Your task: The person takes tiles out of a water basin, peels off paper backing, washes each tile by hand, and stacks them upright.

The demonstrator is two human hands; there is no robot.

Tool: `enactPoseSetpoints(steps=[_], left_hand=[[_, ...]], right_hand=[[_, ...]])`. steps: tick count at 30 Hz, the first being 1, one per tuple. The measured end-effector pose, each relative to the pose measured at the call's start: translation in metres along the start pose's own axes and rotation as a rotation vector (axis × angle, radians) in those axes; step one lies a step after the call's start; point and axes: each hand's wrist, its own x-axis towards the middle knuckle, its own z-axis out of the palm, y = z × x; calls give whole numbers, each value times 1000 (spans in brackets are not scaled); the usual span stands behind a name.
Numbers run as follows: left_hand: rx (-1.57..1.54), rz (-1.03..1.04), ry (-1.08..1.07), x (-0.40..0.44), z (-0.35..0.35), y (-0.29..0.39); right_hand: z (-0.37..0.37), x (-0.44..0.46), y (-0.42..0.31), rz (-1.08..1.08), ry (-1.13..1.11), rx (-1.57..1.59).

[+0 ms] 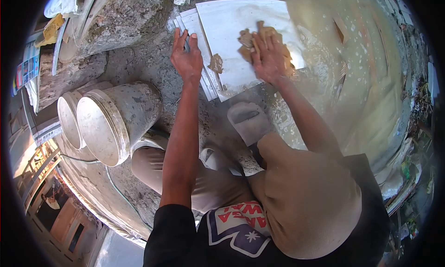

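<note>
A stack of large flat white sheets [208, 17] lies on the ground at the edge of murky water. My right hand [269, 58] presses down on a crumpled, wet brown rag [278, 37] on the top sheet, its folds showing around the fingers. My left hand [186, 58] straddles the stack's left edge, thumb over the sheets and fingers apart on the outer side. A small brown patch [215, 63] sits on the sheet between the hands; what it is made of I cannot tell.
Cloudy tan water [352, 105] spreads on the right, with debris along its far edge. Two dirty white buckets [104, 128] lie tipped on the left. A big rough rock [125, 21] stands at upper left. My shoe [248, 121] is just below the sheets.
</note>
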Motion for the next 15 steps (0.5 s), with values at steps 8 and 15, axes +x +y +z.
enactPoseSetpoints(steps=[8, 15], left_hand=[[-258, -110, -61, -40, -27, -15], [-108, -89, -173, -57, -58, -27]], right_hand=[[-10, -11, -102, -508, -28, 90], [-17, -42, -45, -670, -226, -2]])
